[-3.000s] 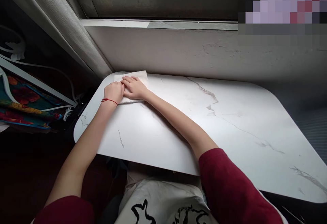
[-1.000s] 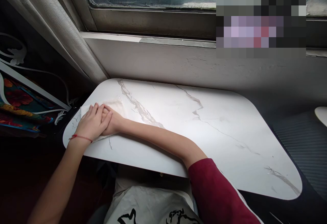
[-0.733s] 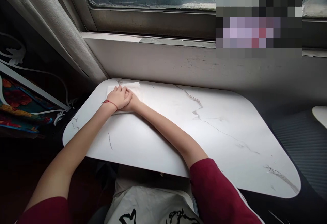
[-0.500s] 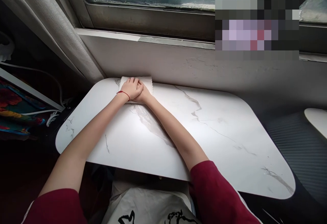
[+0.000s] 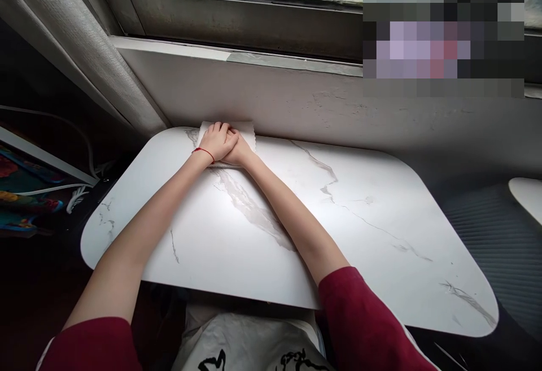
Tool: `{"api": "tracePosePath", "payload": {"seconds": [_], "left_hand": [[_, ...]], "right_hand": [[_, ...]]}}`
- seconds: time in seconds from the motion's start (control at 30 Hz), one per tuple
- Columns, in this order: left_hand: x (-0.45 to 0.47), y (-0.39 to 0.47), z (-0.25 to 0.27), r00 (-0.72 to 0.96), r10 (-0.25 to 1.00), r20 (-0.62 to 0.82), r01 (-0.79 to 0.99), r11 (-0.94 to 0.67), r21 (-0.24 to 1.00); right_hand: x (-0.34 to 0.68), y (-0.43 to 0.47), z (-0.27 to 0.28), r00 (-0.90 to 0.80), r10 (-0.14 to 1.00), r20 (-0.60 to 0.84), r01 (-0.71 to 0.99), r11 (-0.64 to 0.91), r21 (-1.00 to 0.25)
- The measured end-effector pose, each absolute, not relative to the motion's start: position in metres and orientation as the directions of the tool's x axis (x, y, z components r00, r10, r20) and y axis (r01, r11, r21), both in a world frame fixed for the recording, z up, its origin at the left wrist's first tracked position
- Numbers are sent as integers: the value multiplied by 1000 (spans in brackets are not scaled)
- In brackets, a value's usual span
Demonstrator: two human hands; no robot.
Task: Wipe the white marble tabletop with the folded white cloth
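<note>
My left hand [image 5: 220, 140] lies on top of my right hand [image 5: 239, 151] near the back edge of a white marble-patterned table [image 5: 372, 224]. The left fingers stretch flat across the right hand, and a red string bracelet [image 5: 204, 151] circles that wrist. Beneath both hands is a white cloth [image 5: 248, 132] with a zigzag edge, pressed against the tabletop. Its far side reaches up against the wall. Most of the right hand's fingers are hidden under the left hand. Both arms are stretched forward over the table.
Behind the table rises a pale wall [image 5: 275, 91] below a window frame [image 5: 254, 23]. A curtain [image 5: 114, 69] hangs at left, with white cables [image 5: 78, 196] near a colourful fabric [image 5: 29, 204]. A dark ribbed surface [image 5: 491, 235] is at right. A blurred patch covers the upper right.
Both stacked hands and the cloth have shifted slightly towards the wall and to the right along the table. The camera view has also moved a little.
</note>
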State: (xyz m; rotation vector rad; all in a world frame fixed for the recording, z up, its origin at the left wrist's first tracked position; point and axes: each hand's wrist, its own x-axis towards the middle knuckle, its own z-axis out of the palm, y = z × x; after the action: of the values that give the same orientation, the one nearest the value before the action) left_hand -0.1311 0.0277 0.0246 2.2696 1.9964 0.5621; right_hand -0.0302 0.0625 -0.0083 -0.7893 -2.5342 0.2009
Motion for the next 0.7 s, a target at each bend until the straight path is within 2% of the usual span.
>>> {"api": "tracePosePath", "payload": {"seconds": [0.23,0.7], "left_hand": [[-132,25,23,80,970,229,939,-151,308],[-131,11,21,103,966,236,952,-165,259]], "right_hand": [[-30,61,-9,-723,564,400,505,826,-252],[-27,44,-7,-713,586,384,544,809,-223]]}}
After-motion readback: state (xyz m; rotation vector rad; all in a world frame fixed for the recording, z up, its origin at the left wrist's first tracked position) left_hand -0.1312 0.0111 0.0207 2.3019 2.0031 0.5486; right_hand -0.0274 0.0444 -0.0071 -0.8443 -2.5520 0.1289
